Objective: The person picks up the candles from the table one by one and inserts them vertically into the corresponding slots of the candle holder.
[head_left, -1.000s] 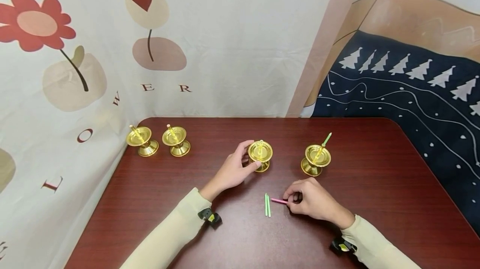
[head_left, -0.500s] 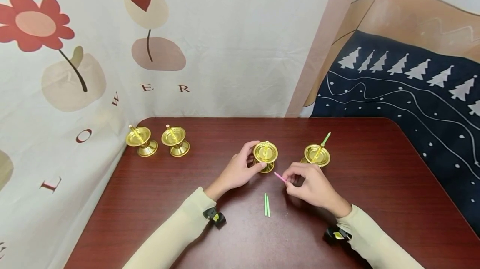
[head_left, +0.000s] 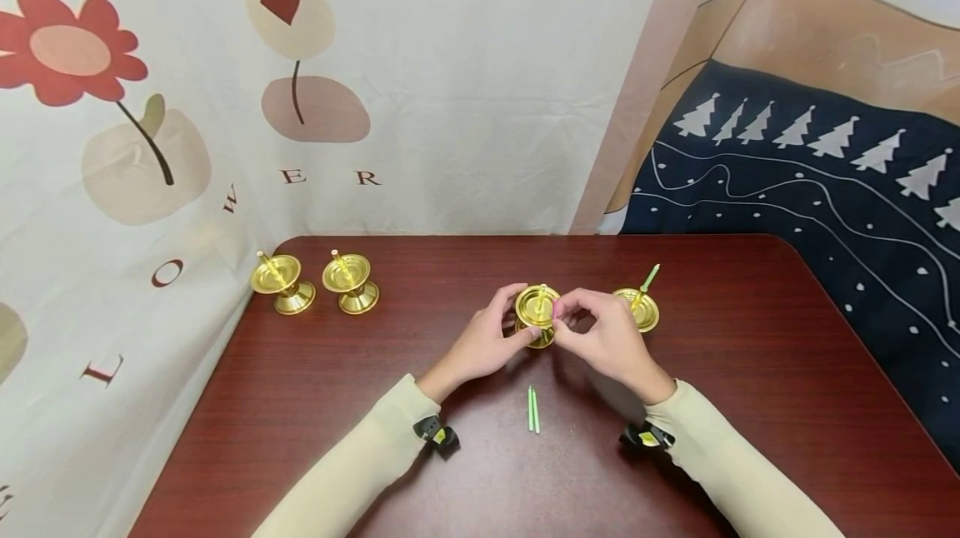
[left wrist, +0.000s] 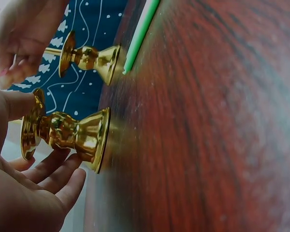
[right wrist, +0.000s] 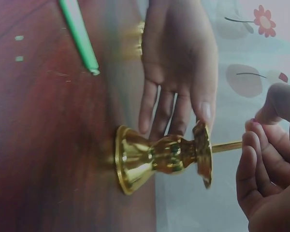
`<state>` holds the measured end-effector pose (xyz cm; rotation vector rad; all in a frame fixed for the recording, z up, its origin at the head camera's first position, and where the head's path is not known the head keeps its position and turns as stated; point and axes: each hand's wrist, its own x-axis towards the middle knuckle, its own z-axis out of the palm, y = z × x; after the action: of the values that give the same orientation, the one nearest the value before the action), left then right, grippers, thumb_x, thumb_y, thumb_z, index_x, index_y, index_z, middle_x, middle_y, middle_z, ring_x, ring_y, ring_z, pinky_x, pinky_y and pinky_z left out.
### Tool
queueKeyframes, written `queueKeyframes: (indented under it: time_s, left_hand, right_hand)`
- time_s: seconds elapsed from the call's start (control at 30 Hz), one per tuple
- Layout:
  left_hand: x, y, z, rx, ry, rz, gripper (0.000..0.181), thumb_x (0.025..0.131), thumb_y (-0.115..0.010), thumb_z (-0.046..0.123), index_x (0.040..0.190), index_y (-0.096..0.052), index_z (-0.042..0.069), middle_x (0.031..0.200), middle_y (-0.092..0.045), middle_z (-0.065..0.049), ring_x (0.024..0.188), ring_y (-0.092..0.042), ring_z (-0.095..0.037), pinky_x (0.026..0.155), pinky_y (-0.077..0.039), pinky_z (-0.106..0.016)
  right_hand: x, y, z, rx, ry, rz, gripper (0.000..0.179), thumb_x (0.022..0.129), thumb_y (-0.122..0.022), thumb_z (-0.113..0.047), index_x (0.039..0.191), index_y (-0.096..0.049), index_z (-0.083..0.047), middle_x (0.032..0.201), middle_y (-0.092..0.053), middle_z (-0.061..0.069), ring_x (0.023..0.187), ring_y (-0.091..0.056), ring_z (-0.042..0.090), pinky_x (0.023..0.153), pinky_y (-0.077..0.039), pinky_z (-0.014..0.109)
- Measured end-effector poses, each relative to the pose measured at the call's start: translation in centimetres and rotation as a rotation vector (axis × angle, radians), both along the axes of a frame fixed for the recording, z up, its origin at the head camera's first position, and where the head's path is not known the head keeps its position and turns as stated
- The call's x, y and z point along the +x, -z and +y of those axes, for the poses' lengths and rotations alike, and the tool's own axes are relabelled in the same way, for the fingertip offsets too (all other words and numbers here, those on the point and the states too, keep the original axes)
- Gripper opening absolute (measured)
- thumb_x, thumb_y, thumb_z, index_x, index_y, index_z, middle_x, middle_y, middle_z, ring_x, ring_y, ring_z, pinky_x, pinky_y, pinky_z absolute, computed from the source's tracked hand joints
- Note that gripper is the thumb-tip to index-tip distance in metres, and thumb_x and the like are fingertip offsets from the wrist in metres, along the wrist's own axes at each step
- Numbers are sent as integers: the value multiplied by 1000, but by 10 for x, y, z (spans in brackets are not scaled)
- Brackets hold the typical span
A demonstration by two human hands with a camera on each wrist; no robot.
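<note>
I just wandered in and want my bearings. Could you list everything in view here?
Table: one, red-brown, foreground
Far-left candle holders: two, gold, table's far corner
Middle holder: one, gold, table's middle
Right holder: one, gold, further right
Slanting candle: one, green, in right holder
Loose candles: two, green, lying nearer the person
Pink candle: one, pink, beside middle holder
Flower cloth: one, white, behind, left
Tree cloth: one, mostly navy, behind, right
Wrist cameras: two, black, on wrists
Sleeves: two, pale yellow, forearms
Left hand: one, gripping middle holder
Right hand: one, pinching pink candle

The holders are gold, candles green and pink, the tabletop grained maroon.
</note>
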<state>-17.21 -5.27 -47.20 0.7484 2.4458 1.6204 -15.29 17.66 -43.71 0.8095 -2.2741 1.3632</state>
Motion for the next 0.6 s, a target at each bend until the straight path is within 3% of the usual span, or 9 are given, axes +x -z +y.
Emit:
queueKeyframes:
  time_s: [0.17, 0.4, 0.6]
  left_hand:
    - [2, -2, 2, 7, 3, -3, 69, 104, -75, 13, 162, -40, 1, 155, -61, -20, 135, -66, -36, 113, -53, -45]
    - [3, -2, 5, 17, 11, -8, 67, 105, -75, 13, 161, -42, 2, 150, -63, -22, 134, -66, -35, 113, -53, -43]
    - [3, 0, 7, 28, 7, -16, 66, 105, -75, 15, 161, -43, 4, 150, -64, -21, 133, -67, -35, 112, -53, -43]
  right_hand:
    - [-10, -6, -5, -94, 28, 29, 24, 84, -79, 11, 90, -76, -12, 85, -73, -3, 75, -67, 12, 66, -57, 21]
    - [-21, -9, -6, -116, 84, 65, 3, 92, -82, -1, 95, -80, -2, 94, -77, 3, 89, -70, 17, 75, -53, 17]
    - [-24, -7, -7, -115, 105, 52, 11, 94, -81, 5, 98, -82, -5, 98, -79, 6, 93, -71, 19, 82, -53, 17]
